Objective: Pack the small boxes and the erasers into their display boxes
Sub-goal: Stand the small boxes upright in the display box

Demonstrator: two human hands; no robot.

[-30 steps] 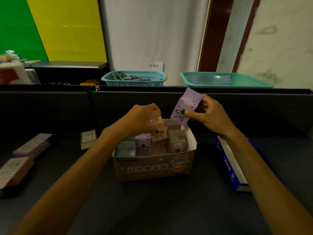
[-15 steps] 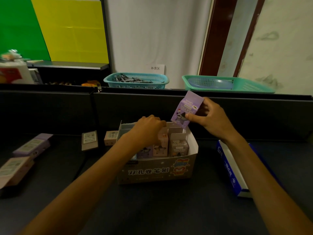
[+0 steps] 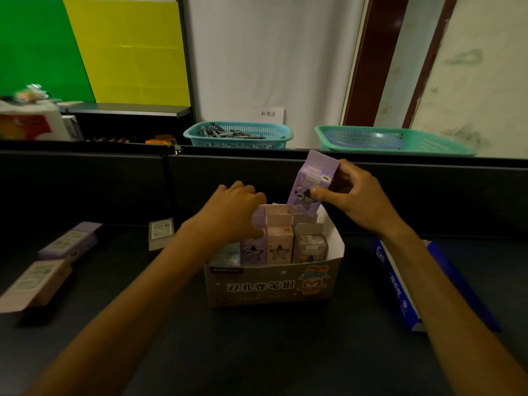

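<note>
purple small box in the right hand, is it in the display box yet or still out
Mostly out: the purple small cardboard box is tilted, only its lower end dipping past the printed display box's back rim, pinched by the right hand.

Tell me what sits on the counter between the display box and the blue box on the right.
Nothing: in the head view only bare dark counter separates the display box from the blue box; the right forearm passes above it.

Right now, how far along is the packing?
Done: a front row of small boxes stands in the display box. In hand: right hand holds a purple box over the back corner; left hand rests on the row. Left: loose boxes on the table.
</note>
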